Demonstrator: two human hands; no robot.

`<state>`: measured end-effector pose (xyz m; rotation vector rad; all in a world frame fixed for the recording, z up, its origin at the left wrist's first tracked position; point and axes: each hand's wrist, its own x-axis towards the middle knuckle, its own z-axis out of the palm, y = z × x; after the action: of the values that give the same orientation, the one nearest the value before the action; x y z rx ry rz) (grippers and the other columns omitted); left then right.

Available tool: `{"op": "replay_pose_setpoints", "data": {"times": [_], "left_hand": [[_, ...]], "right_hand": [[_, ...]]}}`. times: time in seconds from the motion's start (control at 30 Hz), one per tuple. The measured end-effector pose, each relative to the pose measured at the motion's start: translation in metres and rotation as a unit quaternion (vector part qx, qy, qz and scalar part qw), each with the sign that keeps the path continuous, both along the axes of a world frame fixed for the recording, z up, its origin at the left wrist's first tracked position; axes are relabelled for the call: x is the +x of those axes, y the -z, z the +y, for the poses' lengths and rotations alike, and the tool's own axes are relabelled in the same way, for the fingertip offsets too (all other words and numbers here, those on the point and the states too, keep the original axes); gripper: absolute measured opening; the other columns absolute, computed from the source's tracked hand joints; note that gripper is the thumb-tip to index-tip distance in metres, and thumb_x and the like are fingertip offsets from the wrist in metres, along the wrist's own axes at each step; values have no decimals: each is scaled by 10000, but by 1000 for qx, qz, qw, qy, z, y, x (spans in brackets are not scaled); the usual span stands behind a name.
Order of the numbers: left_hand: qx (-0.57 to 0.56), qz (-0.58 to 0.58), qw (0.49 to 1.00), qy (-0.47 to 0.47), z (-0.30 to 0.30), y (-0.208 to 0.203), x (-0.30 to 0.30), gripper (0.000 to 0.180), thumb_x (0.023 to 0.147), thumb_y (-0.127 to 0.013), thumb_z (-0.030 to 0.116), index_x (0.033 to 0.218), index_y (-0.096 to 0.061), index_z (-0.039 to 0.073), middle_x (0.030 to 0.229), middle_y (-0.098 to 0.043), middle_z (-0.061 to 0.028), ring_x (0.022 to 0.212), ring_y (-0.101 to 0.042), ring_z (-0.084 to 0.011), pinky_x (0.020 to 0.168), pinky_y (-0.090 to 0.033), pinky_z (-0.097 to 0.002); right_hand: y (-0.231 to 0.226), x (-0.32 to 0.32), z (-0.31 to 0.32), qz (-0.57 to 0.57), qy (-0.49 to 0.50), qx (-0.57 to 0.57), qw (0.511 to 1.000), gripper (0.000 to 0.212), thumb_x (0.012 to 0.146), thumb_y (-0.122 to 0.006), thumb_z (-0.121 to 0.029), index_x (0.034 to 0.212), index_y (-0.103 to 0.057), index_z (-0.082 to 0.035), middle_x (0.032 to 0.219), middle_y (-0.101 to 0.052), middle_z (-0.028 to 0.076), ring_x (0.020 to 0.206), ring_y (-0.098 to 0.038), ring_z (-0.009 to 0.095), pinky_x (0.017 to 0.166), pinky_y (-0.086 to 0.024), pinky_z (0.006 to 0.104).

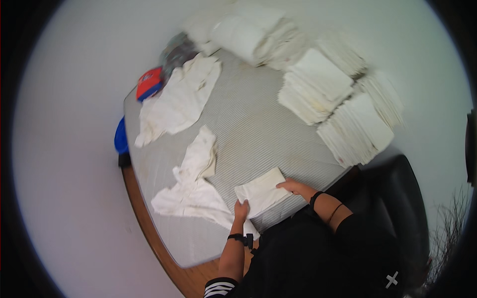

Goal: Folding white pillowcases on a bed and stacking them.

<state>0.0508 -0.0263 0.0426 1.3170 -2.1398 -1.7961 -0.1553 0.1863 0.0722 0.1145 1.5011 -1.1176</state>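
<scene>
A folded white cloth [261, 192] lies in front of me at the near edge of a grey ribbed table pad. My left hand [241, 209] grips its near left corner, thumb on top. At the right end, my right hand [292, 185] pinches its edge between thumb and fingers. Just left of this cloth, a crumpled white cloth [196, 196] is sprawled across the pad, part of it close to my left wrist. Another loose white cloth [180, 102] is spread farther off at the far left.
Several stacks of folded white cloths [355, 130] line the right side, with a bulkier white pile [248, 36] at the back. A red and blue package [150, 84] and a grey plastic bag [180, 52] sit far left. A black chair [402, 198] stands right of me.
</scene>
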Motion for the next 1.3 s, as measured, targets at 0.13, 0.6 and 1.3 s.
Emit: {"op": "replay_pose_setpoints", "data": {"times": [0.13,0.6,1.3], "left_hand": [[-69,92,988,106,17,-33,-79,317,870,-591,159,1106,-594,-54,1031,-670,-182,954,-637,-245,844,-473,-343],[-71,255,791,552,249,-302,-482,301,870,-596,113,1132,-564,-32,932,-654,-92,837,-593,-141,753,-480,-286],[-209,153,899,352,204,-156,-359,269,934,-529,242,1063,-623,25,942,-666,-153,850,-644,-273,752,-502,-353]], "right_hand": [[-57,-39,60,96,53,-12,994,526,848,-652,-205,1280,-494,49,1137,-612,169,1019,-598,254,887,-469,321],[-255,-118,329,331,432,-119,831,383,899,-602,-238,1150,-550,46,931,-649,117,726,-639,163,584,-539,304],[-251,-141,385,39,-243,-12,969,508,865,-628,-473,991,-631,19,847,-687,118,782,-682,196,646,-548,287]]}}
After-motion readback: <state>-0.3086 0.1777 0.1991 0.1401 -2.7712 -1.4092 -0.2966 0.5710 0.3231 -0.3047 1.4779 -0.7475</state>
